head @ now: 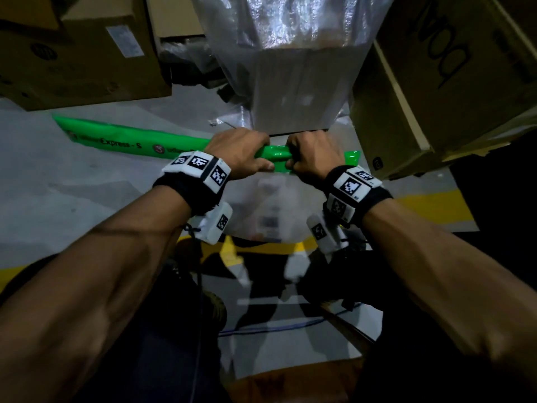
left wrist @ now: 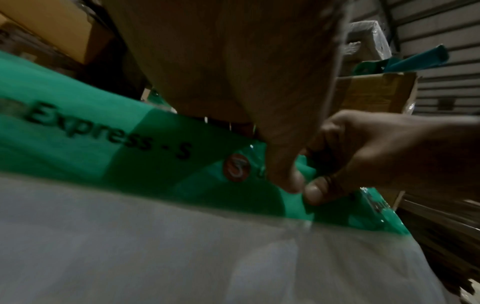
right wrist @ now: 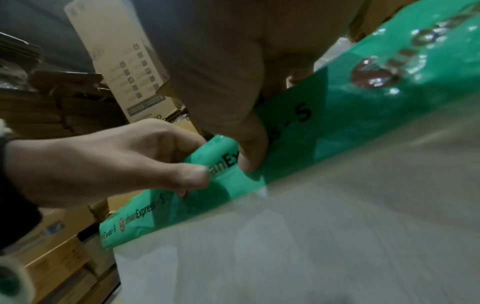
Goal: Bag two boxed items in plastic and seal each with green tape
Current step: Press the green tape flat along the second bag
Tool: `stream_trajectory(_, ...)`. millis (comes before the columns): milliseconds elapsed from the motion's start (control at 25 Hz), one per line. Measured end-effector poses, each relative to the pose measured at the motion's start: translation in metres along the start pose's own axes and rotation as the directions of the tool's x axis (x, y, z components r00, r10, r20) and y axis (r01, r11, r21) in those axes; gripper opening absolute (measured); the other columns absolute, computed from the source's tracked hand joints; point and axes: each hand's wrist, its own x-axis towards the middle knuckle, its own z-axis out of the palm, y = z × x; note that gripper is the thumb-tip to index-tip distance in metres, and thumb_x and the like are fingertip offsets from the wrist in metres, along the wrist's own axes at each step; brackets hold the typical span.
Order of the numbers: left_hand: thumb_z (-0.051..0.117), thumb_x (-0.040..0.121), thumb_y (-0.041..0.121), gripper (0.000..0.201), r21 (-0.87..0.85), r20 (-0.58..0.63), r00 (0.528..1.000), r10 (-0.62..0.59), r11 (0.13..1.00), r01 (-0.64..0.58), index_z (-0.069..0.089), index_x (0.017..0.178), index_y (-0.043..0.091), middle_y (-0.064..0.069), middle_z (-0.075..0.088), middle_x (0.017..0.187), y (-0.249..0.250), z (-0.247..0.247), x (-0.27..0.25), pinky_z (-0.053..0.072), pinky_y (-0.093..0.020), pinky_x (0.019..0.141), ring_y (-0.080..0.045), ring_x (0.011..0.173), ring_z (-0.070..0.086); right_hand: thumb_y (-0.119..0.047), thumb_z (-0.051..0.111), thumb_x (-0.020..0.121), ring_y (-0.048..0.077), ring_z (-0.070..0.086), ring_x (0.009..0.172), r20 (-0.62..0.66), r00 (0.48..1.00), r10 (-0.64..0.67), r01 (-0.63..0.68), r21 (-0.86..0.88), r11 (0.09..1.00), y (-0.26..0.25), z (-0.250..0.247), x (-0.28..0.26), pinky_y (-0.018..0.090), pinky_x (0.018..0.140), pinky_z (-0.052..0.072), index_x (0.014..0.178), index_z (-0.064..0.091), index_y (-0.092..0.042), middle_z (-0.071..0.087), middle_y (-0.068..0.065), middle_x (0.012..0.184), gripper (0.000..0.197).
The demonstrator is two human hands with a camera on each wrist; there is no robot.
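Both hands were on the green tape point(head: 162, 141), side by side, almost touching. Left hand point(head: 241, 154): fingers curled over the strip's far edge, thumb point(head: 263, 165) clamped on the near edge. Right hand point(head: 312, 158): fingers curled around the strip too, thumb point(left wrist: 317, 193) pressing the tape from below in the left wrist view. Tape between the two grips was bunched and creased.

From the left fingers the strip ran long out to the left, printed "Express - S". Past the right fingers only a short stub point(head: 351, 158) stuck out. The tape sat along the top edge of the clear plastic bag point(head: 270, 205), which hung below the fingers toward the person, boxed item inside blurred. Just beyond the fingers: a plastic-wrapped box point(head: 296, 91). Cardboard boxes point(head: 78, 53) flanked it on both sides. Grey floor point(head: 72, 184) underneath.
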Motion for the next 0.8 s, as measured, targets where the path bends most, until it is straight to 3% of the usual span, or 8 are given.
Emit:
stream_trajectory(80, 0.059, 0.088, 0.045, 0.022, 0.029, -0.034, 0.999, -0.017, 0.999, 0.018, 0.055, 0.092, 0.024, -0.01, 0.063, 0.106, 0.006, 0.003, 0.005, 0.037, -0.033, 0.068, -0.032, 0.097, 0.058, -0.035, 0.071, 0.08, 0.031, 0.062, 0.091, 0.022, 1.0, -0.005, 0.005, 0.019, 1.0, 0.003, -0.002, -0.004, 0.038, 0.075, 0.049, 0.104, 0.065, -0.02, 0.067, 0.009, 0.097, 0.029)
stream_trajectory(200, 0.059, 0.09, 0.041, 0.019, 0.04, -0.06, 0.998, -0.037, 0.998, 0.039, 0.058, 0.092, 0.022, -0.012, 0.064, 0.107, 0.006, 0.006, 0.006, 0.036, -0.034, 0.069, -0.034, 0.101, 0.059, -0.04, 0.073, 0.08, 0.027, 0.06, 0.105, 0.101, 0.994, 0.046, -0.048, 0.023, 0.999, 0.026, -0.016, -0.015, 0.035, 0.083, 0.046, 0.126, 0.057, -0.022, 0.065, 0.005, 0.113, 0.052)
stream_trajectory(360, 0.06, 0.087, 0.048, 0.028, 0.04, -0.103, 0.994, -0.043, 0.998, 0.047, 0.061, 0.092, 0.021, -0.012, 0.065, 0.105, 0.0, 0.002, 0.003, 0.035, -0.033, 0.068, -0.033, 0.099, 0.059, -0.021, 0.071, 0.085, 0.025, 0.06, 0.097, 0.137, 0.984, 0.113, -0.12, 0.04, 0.992, 0.048, -0.026, -0.025, 0.033, 0.075, 0.044, 0.109, 0.064, -0.016, 0.065, 0.009, 0.108, 0.026)
stream_trajectory(480, 0.062, 0.084, 0.053, 0.04, 0.03, -0.063, 0.996, -0.06, 0.998, 0.062, 0.059, 0.112, 0.025, -0.008, 0.062, 0.114, -0.009, -0.001, -0.003, 0.04, -0.035, 0.074, -0.031, 0.104, 0.057, -0.019, 0.069, 0.085, 0.028, 0.059, 0.092, 0.042, 0.988, 0.146, -0.148, 0.049, 0.988, 0.046, -0.021, -0.027, 0.032, 0.07, 0.041, 0.094, 0.062, -0.017, 0.062, 0.01, 0.1, 0.011)
stream_trajectory(560, 0.066, 0.085, 0.045, 0.039, 0.038, -0.033, 0.995, -0.097, 0.994, 0.098, 0.056, 0.117, 0.025, -0.008, 0.06, 0.119, -0.022, -0.006, -0.008, 0.043, -0.039, 0.08, -0.032, 0.108, 0.056, -0.02, 0.068, 0.086, 0.023, 0.054, 0.086, 0.006, 0.985, 0.174, -0.174, 0.059, 0.983, 0.047, -0.021, -0.03, 0.03, 0.069, 0.036, 0.101, 0.065, -0.015, 0.059, 0.007, 0.093, 0.016)
stream_trajectory(680, 0.069, 0.084, 0.037, 0.025, 0.042, -0.045, 0.982, -0.182, 0.982, 0.184, 0.062, 0.103, 0.022, -0.012, 0.063, 0.11, -0.044, -0.012, -0.016, 0.042, -0.037, 0.076, -0.034, 0.101, 0.058, -0.015, 0.071, 0.084, 0.017, 0.05, 0.087, 0.098, 0.986, 0.132, -0.144, 0.131, 0.981, 0.056, -0.027, -0.034, 0.026, 0.072, 0.036, 0.112, 0.064, -0.012, 0.059, 0.004, 0.096, 0.028)
stream_trajectory(800, 0.069, 0.083, 0.038, 0.022, 0.014, -0.061, 0.973, -0.222, 0.975, 0.224, 0.065, 0.097, 0.021, -0.014, 0.064, 0.104, -0.048, -0.013, -0.021, 0.039, -0.035, 0.073, -0.035, 0.099, 0.059, -0.013, 0.076, 0.08, 0.016, 0.052, 0.089, 0.124, 0.983, 0.138, -0.156, 0.142, 0.978, 0.063, -0.029, -0.034, 0.027, 0.074, 0.037, 0.11, 0.065, -0.013, 0.056, 0.0, 0.092, 0.032)
